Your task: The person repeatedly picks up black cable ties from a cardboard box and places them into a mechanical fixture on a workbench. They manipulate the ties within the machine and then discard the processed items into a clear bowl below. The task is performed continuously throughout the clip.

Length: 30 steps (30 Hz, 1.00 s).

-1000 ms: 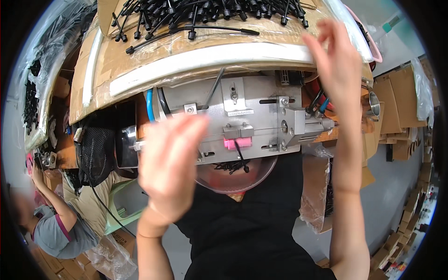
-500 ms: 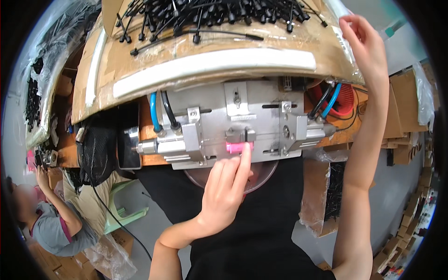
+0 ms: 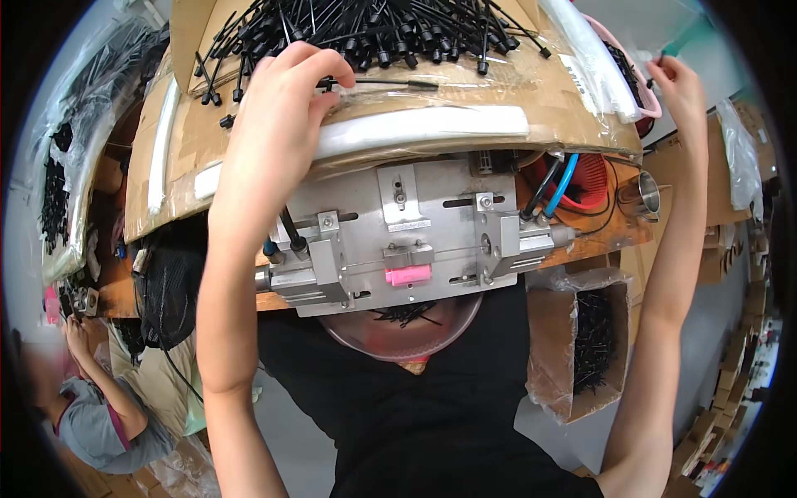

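Observation:
My left hand (image 3: 282, 104) is over the cardboard at the front of a heap of thin black rods with thick heads (image 3: 390, 37). Its thumb and fingers are closed around the head end of one black rod (image 3: 390, 84) that lies apart from the heap. Far to the right, my right hand (image 3: 687, 93) is raised beside a pink-rimmed basket (image 3: 656, 104). Its fingers are pinched, with something small and dark at the tips. Between my arms sits a metal fixture (image 3: 448, 216) with a pink block (image 3: 408, 275) in front of a small grey block (image 3: 409, 253).
A clear bowl (image 3: 340, 334) with black pieces is under the fixture. To the right stand a red basket (image 3: 585, 187), a metal cup (image 3: 639, 195) and an open carton (image 3: 623, 332) of black parts. Another person (image 3: 108, 415) works at the far left.
My left hand has left the pink block and moved up to the black rod before the heap. My right hand has shifted right to the pink-rimmed basket. The black piece in the fixture is gone.

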Available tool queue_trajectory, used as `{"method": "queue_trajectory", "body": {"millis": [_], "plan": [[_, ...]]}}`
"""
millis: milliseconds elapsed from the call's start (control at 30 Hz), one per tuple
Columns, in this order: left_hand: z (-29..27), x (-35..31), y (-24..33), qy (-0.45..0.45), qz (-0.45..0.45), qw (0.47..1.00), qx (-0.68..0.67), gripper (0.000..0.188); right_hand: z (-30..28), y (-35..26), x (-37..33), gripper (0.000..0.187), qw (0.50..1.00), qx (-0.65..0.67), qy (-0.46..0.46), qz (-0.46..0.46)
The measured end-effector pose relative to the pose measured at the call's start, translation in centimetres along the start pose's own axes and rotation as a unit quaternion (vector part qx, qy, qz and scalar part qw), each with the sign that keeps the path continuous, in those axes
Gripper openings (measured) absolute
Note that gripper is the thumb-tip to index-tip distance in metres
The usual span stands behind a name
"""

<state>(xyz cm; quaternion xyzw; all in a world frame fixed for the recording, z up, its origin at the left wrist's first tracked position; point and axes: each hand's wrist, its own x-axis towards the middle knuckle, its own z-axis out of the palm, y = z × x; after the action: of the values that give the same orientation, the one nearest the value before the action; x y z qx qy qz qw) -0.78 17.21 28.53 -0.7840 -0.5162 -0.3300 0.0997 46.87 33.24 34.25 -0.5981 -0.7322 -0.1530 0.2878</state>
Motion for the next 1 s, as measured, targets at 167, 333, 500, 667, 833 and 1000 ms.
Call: {"method": "queue_trajectory", "body": {"millis": [167,333,500,667,833,1000], "plan": [[-0.1,-0.1,0.0,-0.046,-0.019,0.998,-0.034,0.016,4.5,-7.7,0.5,0.026,0.988,0.101,0.009,-0.113],[-1.4,-3.3,2.2,-0.001,-0.026,0.998,-0.058,0.020,4.9,-18.3,-3.7,0.026,0.971,0.035,-0.014,-0.235],[-1.7,-9.9,7.9,0.055,-0.095,0.993,-0.035,0.055,5.0,-12.1,-3.6,0.025,0.948,0.311,-0.056,-0.025],[1.8,-17.0,13.6,-0.078,-0.136,0.984,-0.088,0.071,0.6,-15.6,-8.8,0.034,0.749,0.654,-0.075,0.075],[3.6,-17.3,14.5,-0.122,-0.154,0.980,-0.041,0.067,-2.0,-18.9,-13.6,0.029,0.714,0.700,-0.008,0.029],[4.0,-17.1,14.8,-0.127,-0.142,0.982,-0.018,0.067,-2.9,-19.5,-17.0,0.023,0.777,0.626,0.044,-0.044]]}}
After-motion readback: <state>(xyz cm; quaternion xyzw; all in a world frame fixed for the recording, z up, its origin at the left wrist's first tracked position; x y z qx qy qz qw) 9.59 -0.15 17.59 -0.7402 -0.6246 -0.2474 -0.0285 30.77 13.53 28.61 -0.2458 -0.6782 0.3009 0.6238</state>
